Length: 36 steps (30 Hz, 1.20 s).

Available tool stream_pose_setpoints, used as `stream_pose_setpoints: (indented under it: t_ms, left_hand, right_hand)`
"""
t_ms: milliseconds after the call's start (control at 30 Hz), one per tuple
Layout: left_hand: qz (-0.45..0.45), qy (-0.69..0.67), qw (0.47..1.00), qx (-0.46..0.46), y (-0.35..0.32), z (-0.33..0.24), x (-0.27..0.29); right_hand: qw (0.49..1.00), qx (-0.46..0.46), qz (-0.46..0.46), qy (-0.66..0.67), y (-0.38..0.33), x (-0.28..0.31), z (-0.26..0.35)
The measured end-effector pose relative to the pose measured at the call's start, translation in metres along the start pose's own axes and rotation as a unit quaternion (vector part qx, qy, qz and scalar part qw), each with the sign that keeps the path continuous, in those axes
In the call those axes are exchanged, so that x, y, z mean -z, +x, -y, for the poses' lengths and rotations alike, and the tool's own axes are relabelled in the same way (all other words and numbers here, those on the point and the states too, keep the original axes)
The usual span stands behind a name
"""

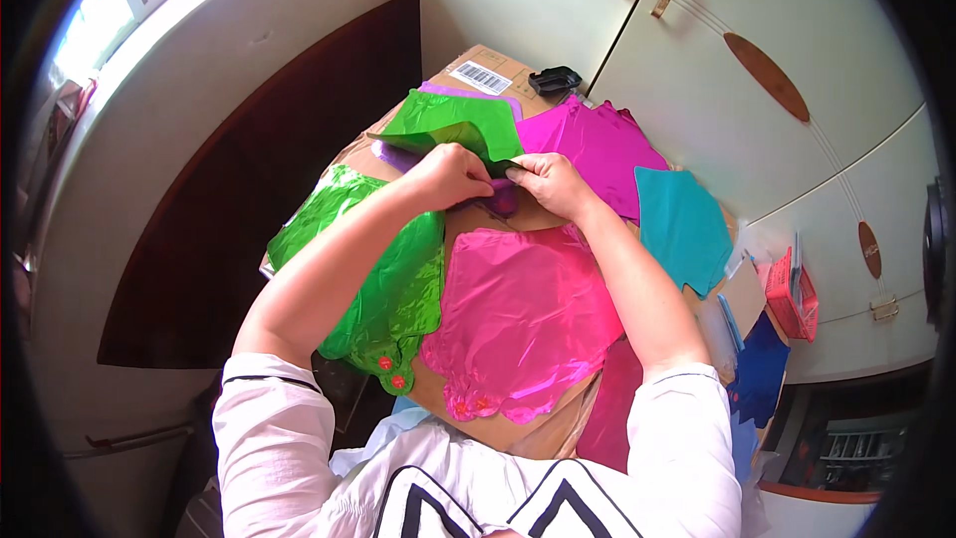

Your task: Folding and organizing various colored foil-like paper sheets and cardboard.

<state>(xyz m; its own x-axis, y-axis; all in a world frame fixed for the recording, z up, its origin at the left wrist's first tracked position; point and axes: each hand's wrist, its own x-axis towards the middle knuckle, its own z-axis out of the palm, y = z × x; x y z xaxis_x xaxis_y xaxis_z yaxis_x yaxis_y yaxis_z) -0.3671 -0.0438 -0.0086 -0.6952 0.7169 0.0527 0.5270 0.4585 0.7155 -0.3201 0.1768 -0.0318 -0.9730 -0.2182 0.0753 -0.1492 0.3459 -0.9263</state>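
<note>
Sleeves [271,433], white with dark trim, flank the near end of the cardboard [513,434]. A pink sheet [528,309] lies toward the middle of that surface, scalloped along its near side. To its right and nearer, a crimson sheet [614,410] is partly covered by the right sleeve. To its left, a second green sheet [408,284] carries red dots at its near tip; the left forearm cuts across it.

Just beyond the pink sheet, the left hand [450,177] and right hand [555,182] work close together, apart by a small gap, each with thumb and fingers pinched at the near edge of the held green sheet [448,118]. That sheet is beyond the pink sheet and slightly left; its long axis runs roughly sideways, its broad face points away from the person, and its near edge curls up. Fingers hide the gripped part; whether a dark strip there belongs to it is hard to tell. A lilac sheet [396,156] shows only as margins underneath, and a purple scrap [505,201] is half hidden below the hands.

Beyond and right of the pink sheet lie a teal sheet [685,229] and a magenta sheet [597,154]. Farther off, a small black object [555,82] of unclear kind sits before a pale cupboard [797,30].
</note>
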Motion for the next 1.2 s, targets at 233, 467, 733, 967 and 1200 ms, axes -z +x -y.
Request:
stream_pose_setpoints:
  t_ms: [233, 467, 733, 967, 1200]
  left_hand:
    - [-0.016, 0.026, 1.000, 0.006, 0.011, -0.004, -0.001]
    - [-0.229, 0.387, 0.848, -0.279, 0.003, -0.016, -0.014]
    - [-0.120, 0.315, 0.925, -0.174, -0.024, 0.011, -0.028]
    - [-0.129, 0.189, 0.972, -0.052, -0.036, 0.014, -0.023]
    - [-0.076, 0.203, 0.924, -0.316, 0.025, -0.058, -0.039]
  right_hand:
    - [0.999, -0.035, 0.040, 0.003, -0.004, 0.003, 0.014]
    - [0.986, 0.031, -0.074, -0.146, 0.015, -0.008, 0.000]
    - [0.950, -0.162, -0.254, 0.086, 0.091, 0.054, -0.010]
    - [0.819, 0.048, -0.512, 0.255, 0.037, 0.237, 0.135]
    - [0.719, 0.230, -0.470, -0.458, -0.085, 0.180, 0.128]
